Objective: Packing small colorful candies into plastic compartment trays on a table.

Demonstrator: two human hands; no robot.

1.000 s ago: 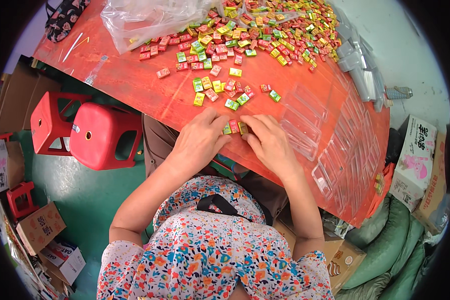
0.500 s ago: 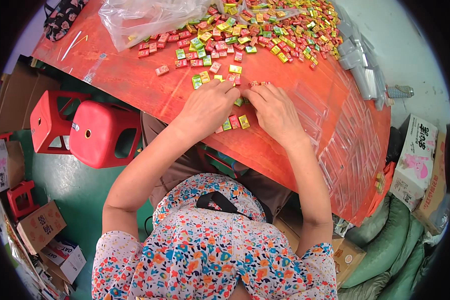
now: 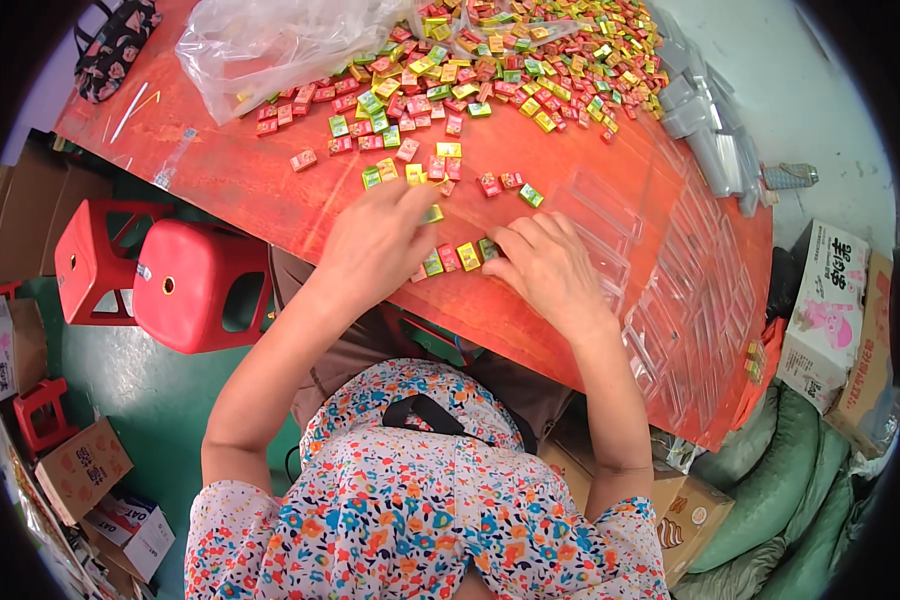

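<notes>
On the red table in front of me lies a short row of small candy-like boxes in red, yellow and green. My right hand pinches a small green box between thumb and forefinger at the row's right end. My left hand is to the left and a little above the row, its fingers closed around a small yellow box that shows at the fingertips. Just beyond the hands lie loose boxes: a green one, a red one and several by the left fingers.
A large heap of the small boxes covers the far side of the table, beside a clear plastic bag. Clear plastic trays lie at the right. Red stools stand left; cartons stand at the right.
My hands were close together over the boxes beyond the row; they have drawn apart and nearer to me. A green box now stands at the row's right end, under my right fingers.
</notes>
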